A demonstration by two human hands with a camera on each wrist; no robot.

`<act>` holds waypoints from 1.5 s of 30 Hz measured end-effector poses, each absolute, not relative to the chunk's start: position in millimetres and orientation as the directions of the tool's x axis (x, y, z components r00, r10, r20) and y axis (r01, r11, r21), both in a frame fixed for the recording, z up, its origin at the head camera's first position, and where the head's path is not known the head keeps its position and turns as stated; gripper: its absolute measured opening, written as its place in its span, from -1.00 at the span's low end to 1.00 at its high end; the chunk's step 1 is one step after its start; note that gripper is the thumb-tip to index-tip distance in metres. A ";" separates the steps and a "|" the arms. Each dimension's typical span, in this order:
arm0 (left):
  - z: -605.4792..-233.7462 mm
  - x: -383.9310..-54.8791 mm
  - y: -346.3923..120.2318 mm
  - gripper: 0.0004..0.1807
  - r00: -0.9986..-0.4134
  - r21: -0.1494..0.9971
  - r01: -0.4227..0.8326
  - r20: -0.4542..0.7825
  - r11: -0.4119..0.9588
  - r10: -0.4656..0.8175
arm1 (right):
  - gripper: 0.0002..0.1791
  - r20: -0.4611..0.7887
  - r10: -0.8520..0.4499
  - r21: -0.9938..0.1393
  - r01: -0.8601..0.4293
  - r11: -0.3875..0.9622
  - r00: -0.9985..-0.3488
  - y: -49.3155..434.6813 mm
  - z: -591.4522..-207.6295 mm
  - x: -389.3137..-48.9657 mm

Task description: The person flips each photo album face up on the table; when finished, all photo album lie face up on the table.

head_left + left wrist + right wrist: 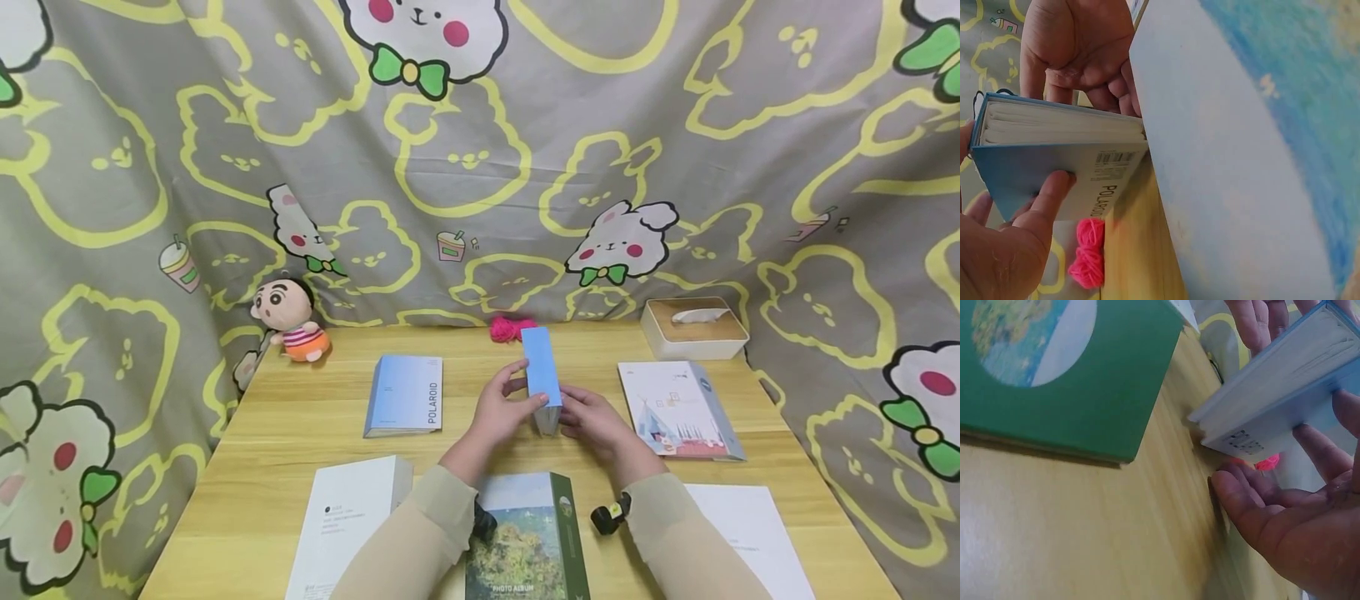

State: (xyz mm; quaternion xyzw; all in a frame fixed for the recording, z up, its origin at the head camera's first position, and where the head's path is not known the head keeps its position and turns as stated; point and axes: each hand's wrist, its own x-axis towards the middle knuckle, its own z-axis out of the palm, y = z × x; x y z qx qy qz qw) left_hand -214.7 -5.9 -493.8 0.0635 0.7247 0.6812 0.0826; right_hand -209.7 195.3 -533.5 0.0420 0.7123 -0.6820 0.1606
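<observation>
A small blue photo album (542,367) stands on edge at the middle of the table, its plain blue spine upward. White page edges (1060,128) show at one end, and POLAROID is printed on a cover. My left hand (502,406) holds it from the left, with the thumb (1054,190) against the cover and a finger at the spine edge. On the other side, my right hand (596,417) touches the opposite cover with extended fingertips; its lower fingers (1244,494) bend loosely beside the album. A green-spined photo album (517,533) lies just in front, between my forearms.
Another blue POLAROID album (405,396) lies left, an illustrated white album (671,408) right. White albums (345,521) (742,533) flank my forearms. Along the back are a plush doll (288,321), pink yarn (506,328) and a tissue box (693,329), before a patterned curtain (465,167).
</observation>
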 end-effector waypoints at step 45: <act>-504.1 -212.0 -18.7 -0.18 -0.973 0.995 -0.089 -0.097 0.049 0.210 | -0.40 -0.126 -0.060 -0.969 0.110 0.223 -0.990 186.1 -525.0 -210.5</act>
